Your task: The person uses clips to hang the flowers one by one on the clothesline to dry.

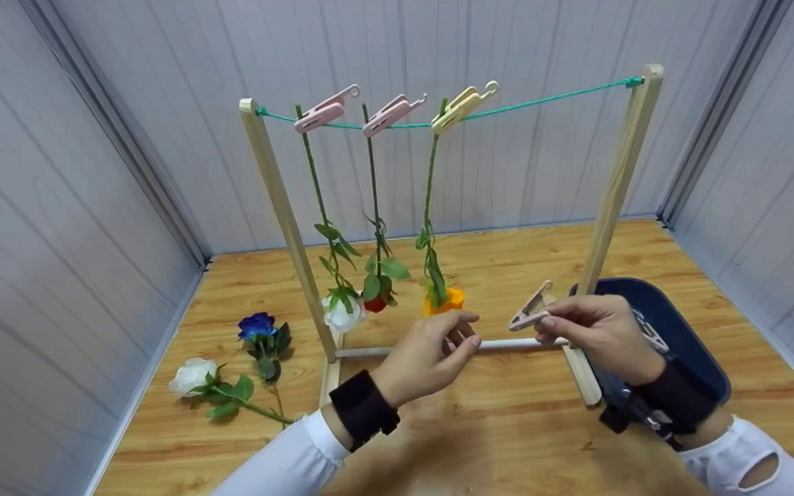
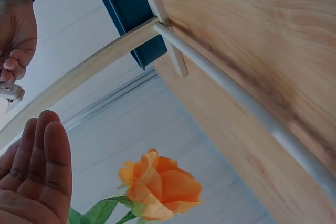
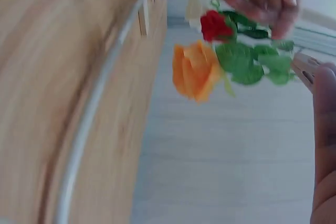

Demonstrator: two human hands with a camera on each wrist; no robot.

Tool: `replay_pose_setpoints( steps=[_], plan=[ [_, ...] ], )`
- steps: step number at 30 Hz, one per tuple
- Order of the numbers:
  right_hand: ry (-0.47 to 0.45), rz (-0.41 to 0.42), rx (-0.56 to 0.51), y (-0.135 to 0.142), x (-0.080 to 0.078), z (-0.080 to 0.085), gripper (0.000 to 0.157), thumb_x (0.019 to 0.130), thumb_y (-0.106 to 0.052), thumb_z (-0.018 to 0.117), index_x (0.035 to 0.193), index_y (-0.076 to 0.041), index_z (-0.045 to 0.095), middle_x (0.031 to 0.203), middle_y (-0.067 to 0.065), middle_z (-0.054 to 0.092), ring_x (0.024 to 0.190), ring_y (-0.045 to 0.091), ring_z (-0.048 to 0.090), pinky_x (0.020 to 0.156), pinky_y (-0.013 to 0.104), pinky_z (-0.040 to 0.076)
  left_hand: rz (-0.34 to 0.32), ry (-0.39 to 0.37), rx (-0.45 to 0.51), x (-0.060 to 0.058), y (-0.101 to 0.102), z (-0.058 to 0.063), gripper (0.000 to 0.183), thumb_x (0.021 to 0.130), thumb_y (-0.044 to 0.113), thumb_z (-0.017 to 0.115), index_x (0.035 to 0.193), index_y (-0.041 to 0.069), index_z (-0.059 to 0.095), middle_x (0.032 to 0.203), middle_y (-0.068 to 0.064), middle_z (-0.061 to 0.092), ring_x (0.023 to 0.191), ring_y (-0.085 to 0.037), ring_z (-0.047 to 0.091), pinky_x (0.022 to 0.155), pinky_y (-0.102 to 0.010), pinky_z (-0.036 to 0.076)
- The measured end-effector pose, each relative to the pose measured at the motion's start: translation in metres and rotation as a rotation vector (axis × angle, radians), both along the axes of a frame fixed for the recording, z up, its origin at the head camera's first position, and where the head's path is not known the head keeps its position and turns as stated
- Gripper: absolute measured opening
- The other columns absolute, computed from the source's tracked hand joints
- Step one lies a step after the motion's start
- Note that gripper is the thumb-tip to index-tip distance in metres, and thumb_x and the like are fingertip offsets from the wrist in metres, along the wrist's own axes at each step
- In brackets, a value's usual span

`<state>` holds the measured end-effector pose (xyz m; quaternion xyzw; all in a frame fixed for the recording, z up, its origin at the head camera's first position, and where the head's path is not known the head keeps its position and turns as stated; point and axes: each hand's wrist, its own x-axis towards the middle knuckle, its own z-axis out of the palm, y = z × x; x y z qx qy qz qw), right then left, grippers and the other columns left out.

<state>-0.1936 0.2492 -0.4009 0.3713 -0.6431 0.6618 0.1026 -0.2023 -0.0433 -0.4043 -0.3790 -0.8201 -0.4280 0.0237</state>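
My right hand (image 1: 593,334) pinches a pale pink clothespin (image 1: 531,310) between thumb and fingers, in front of the rack's right post. Near the middle, my left hand (image 1: 431,351) holds nothing; its fingers are loosely bent, just below the orange rose (image 1: 449,300). That rose hangs head down from the green cord (image 1: 542,100) by a yellow clothespin (image 1: 464,110). To its left a red rose (image 1: 374,302) and a white rose (image 1: 343,311) hang the same way, from a pink clothespin (image 1: 391,116) and another pink clothespin (image 1: 324,114).
On the table at the left lie a blue rose (image 1: 258,327) and a loose white rose (image 1: 194,377). Behind my right hand stands a dark blue basin (image 1: 704,344) with clothespins in it. The wooden rack's right post (image 1: 621,179) rises beside it, and a white bar (image 1: 514,344) runs low between the posts.
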Motion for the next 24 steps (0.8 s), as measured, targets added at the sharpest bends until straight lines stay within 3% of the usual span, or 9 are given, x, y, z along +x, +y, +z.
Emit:
replay_pose_setpoints(
  steps=[4,8,15,18,21,24],
  plan=[
    [-0.045,0.067,-0.069,-0.016,0.003,-0.008,0.022,0.097,0.025,0.058,0.109,0.016,0.075,0.100,0.009,0.084,0.084,0.013,0.082,0.074,0.031,0.066,-0.031,-0.005,-0.037,0.001,0.006,0.004,0.038,0.112,0.022,0.062,0.144,0.001,0.061,0.115,-0.010,0.077,0.092,-0.010,0.073,0.078,-0.017,0.058],
    [-0.069,0.082,-0.123,-0.029,0.006,-0.014,0.024,0.099,0.022,0.058,0.113,0.014,0.076,0.100,0.009,0.084,0.085,0.013,0.082,0.075,0.030,0.066,-0.069,0.008,-0.034,0.001,0.012,0.004,0.037,0.113,0.021,0.061,0.144,0.001,0.060,0.111,-0.010,0.076,0.087,-0.010,0.072,0.073,-0.015,0.057],
    [-0.067,0.097,-0.158,-0.041,0.004,-0.025,0.025,0.100,0.021,0.058,0.115,0.014,0.076,0.105,0.010,0.084,0.086,0.012,0.082,0.074,0.027,0.066,-0.063,0.084,-0.011,0.002,0.016,0.001,0.030,0.115,0.019,0.056,0.136,0.000,0.066,0.099,-0.009,0.073,0.074,-0.005,0.054,0.066,-0.014,0.046],
    [-0.049,0.036,-0.122,-0.042,0.005,-0.027,0.023,0.097,0.022,0.062,0.112,0.013,0.076,0.100,0.005,0.084,0.080,0.009,0.079,0.070,0.024,0.064,-0.042,0.127,-0.022,0.002,0.015,0.000,0.028,0.115,0.017,0.056,0.131,-0.001,0.069,0.097,-0.010,0.072,0.076,-0.005,0.052,0.068,-0.015,0.044],
    [0.009,-0.079,-0.029,-0.041,0.005,-0.026,0.018,0.091,0.023,0.069,0.107,0.016,0.070,0.090,-0.002,0.080,0.068,0.003,0.071,0.060,0.020,0.058,-0.027,0.147,-0.047,0.002,0.012,-0.001,0.026,0.115,0.017,0.057,0.129,-0.001,0.070,0.095,-0.010,0.070,0.077,-0.006,0.051,0.068,-0.017,0.044],
    [0.103,-0.188,0.103,-0.039,0.003,-0.022,0.030,0.083,0.023,0.078,0.104,0.015,0.057,0.083,-0.003,0.069,0.063,0.004,0.059,0.052,0.022,0.047,-0.011,0.140,-0.086,0.001,0.008,-0.004,0.026,0.115,0.019,0.056,0.128,0.001,0.069,0.095,-0.007,0.069,0.077,-0.006,0.051,0.070,-0.017,0.045]
  ],
)
